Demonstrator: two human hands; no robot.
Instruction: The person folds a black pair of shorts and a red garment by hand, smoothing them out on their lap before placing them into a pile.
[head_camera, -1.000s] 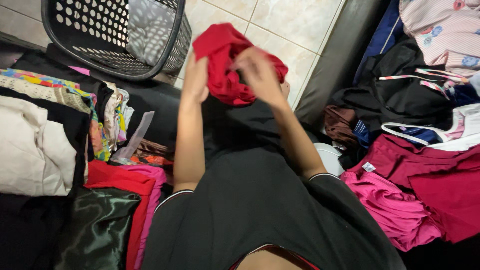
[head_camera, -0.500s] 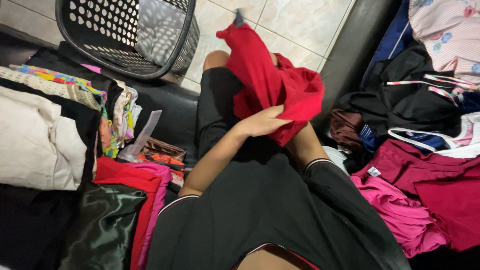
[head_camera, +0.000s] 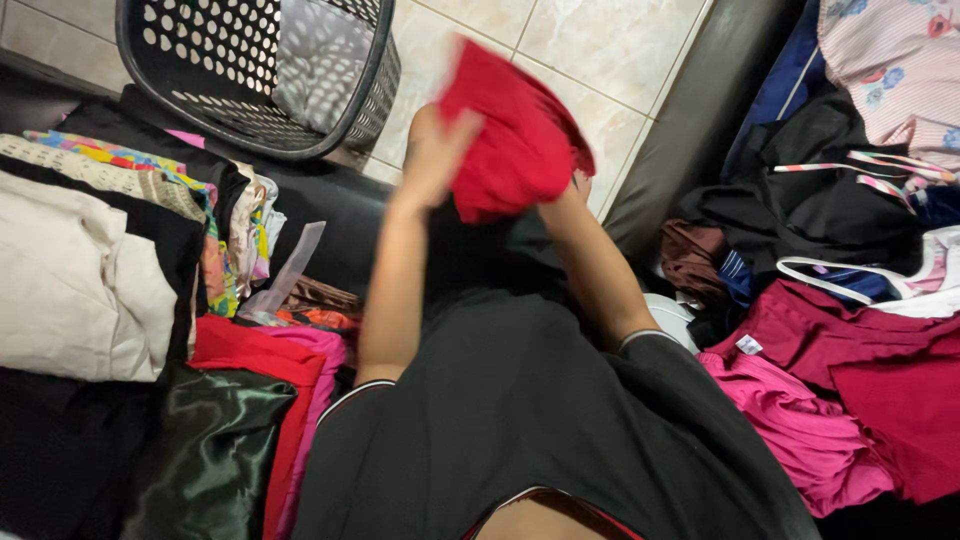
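I hold a bunched red garment (head_camera: 510, 135) up in front of me, above my lap in black clothes. My left hand (head_camera: 432, 150) grips its left edge, blurred by motion. My right hand is hidden behind the red cloth; only its forearm (head_camera: 590, 260) shows, rising into the bundle from below.
A black perforated laundry basket (head_camera: 250, 70) stands on the tiled floor ahead. Folded clothes are stacked on my left: a cream piece (head_camera: 80, 290), red and pink pieces (head_camera: 270, 360), a dark green satin piece (head_camera: 200, 450). An unsorted heap lies on my right, with maroon (head_camera: 870, 350) and pink (head_camera: 790, 420) garments.
The red garment was spread open and low half a second ago; now it is bunched and raised higher. My left hand moved up from my lap to the cloth's left edge.
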